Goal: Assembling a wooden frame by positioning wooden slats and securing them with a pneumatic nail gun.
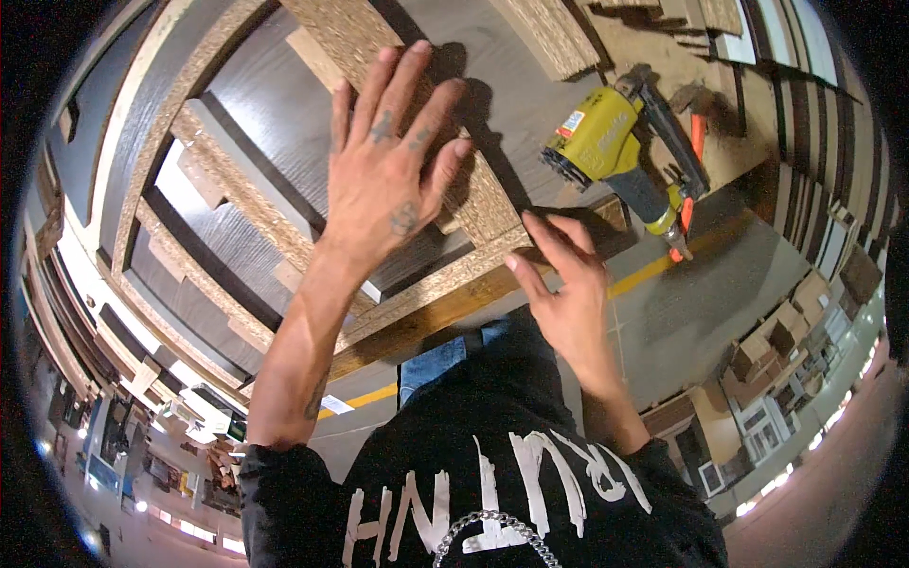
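My left hand (pixel 383 161) lies with its fingers spread over a particleboard strip (pixel 488 194), pressing flat near its middle. Where that strip meets the front rail (pixel 431 286) of a wooden frame, my right hand (pixel 573 284) rests its fingertips, thumb and forefinger apart around the joint. Its outer fingers are partly bent. Dark wood-grain board (pixel 275 109) shows between the frame's strips. To the right of the hands, a yellow and black nail gun (pixel 606 142) lies on its side, touched by neither hand.
Beside the nail gun lies an orange-handled tool (pixel 699 137), perhaps a hammer. Another particleboard strip (pixel 549 38) crosses the far side. Stacked panels (pixel 838 123) stand at the right. Small wooden pieces (pixel 786 317) sit on the lower right, beyond a yellow floor line (pixel 653 270).
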A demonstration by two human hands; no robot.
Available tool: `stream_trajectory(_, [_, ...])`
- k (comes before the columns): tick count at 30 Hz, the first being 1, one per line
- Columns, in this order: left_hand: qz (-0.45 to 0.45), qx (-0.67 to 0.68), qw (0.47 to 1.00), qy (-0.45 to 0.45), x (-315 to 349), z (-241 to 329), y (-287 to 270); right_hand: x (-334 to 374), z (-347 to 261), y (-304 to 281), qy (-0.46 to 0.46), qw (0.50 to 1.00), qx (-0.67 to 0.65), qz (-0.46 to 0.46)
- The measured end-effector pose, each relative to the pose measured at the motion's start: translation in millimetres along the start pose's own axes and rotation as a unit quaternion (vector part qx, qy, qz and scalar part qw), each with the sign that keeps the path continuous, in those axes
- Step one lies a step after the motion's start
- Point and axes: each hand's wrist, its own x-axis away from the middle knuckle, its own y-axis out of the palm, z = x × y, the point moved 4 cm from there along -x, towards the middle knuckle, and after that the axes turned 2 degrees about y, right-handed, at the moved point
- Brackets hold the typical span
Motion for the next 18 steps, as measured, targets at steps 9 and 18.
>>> stream_trajectory(9, [-0.011, 0.004, 1.000, 0.007, 3.6, 4.6, 0.8, 6.4, 9.3, 11.6, 0.080, 0.995, -0.049, 0.015])
stream_trajectory(18, [-0.124, 0.037, 0.991, -0.043, -8.6, 17.3, -11.5, -5.1, 8.4, 3.7, 0.046, 0.997, -0.047, -0.033])
